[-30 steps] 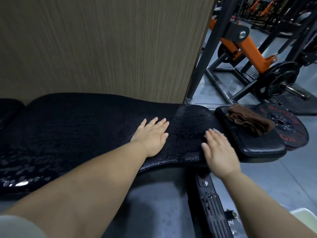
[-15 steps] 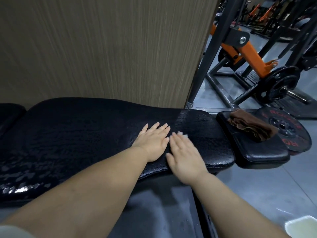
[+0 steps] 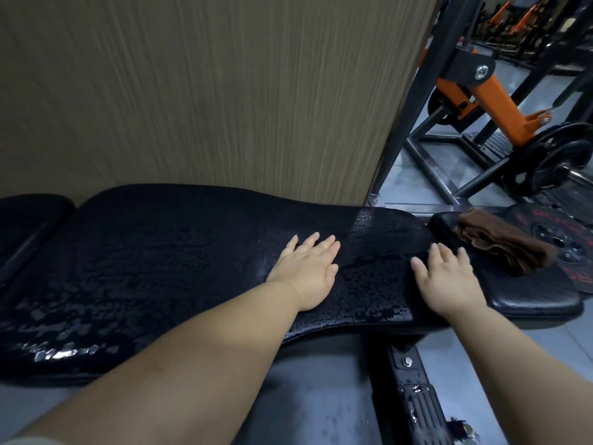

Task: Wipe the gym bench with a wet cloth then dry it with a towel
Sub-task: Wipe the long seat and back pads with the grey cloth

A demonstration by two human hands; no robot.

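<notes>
- Left hand (image 3: 308, 271) lies flat on the bench (image 3: 192, 252), palm down, fingers straight and together. It grips nothing.
- Right hand (image 3: 449, 281) lies flat on the bench's right end, palm down, fingers spread. It grips nothing that shows.
- The bench is under both palms. Its long axis runs left-right across the view, and most of the pad stretches out to the left of the left hand.
- The pad looks wet, with droplets between the hands and glossy patches far left at the near edge. Judged: the wet wipe is mostly done and drying is not started.
- Key relation: the towel (image 3: 503, 248) lies bunched on the seat pad (image 3: 529, 293), just right of and beyond the right hand, near it but not touching.
- The right hand is clearly the nearer one. The left would have to cross over.
- The towel's long axis slants from far-left to near-right, so a short reach forward-right should get it.
- No cloth is visible. It may be under the right palm, cannot tell.
- The bench's left end runs dark into another pad and the join is hard to read.
- The plate (image 3: 564, 239) behind the towel is cut off at the right edge.
- The frame (image 3: 414, 396) under the right forearm is only partly visible.
</notes>
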